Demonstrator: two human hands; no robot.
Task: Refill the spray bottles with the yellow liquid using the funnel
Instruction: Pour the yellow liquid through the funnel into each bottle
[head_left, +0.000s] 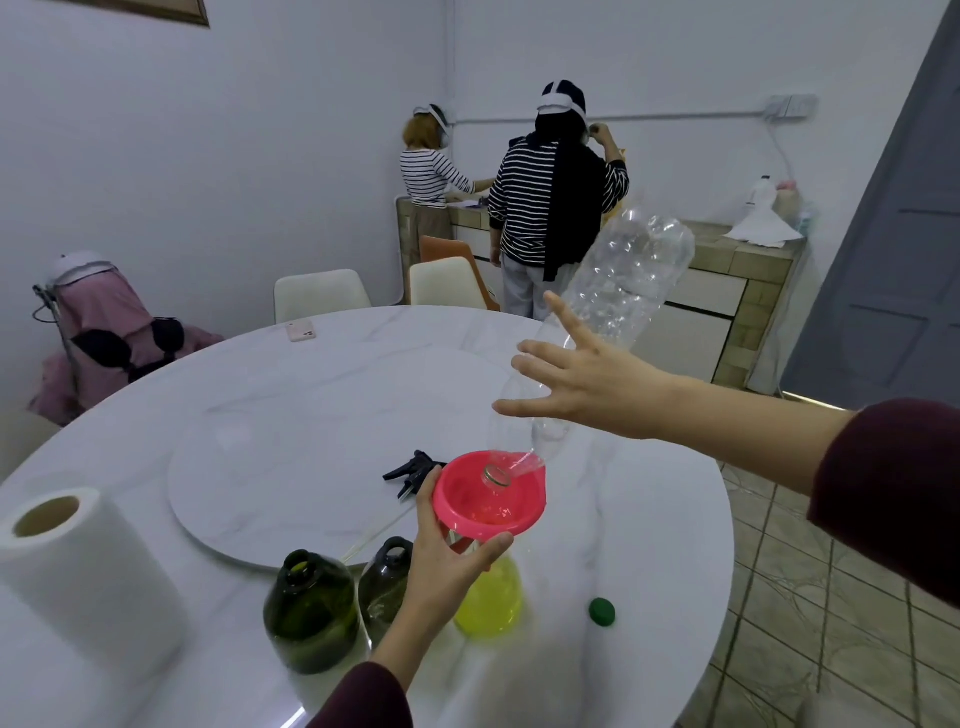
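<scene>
Nearest on the round white marble table stand a dark green glass bottle and a smoky brown one. Beside them the left hand curls round the neck under a pink plastic funnel, seated on a bottle of yellow liquid. Above, the right hand, fingers spread, steadies an upturned clear plastic bottle, its mouth inside the funnel. A black spray trigger lies behind.
</scene>
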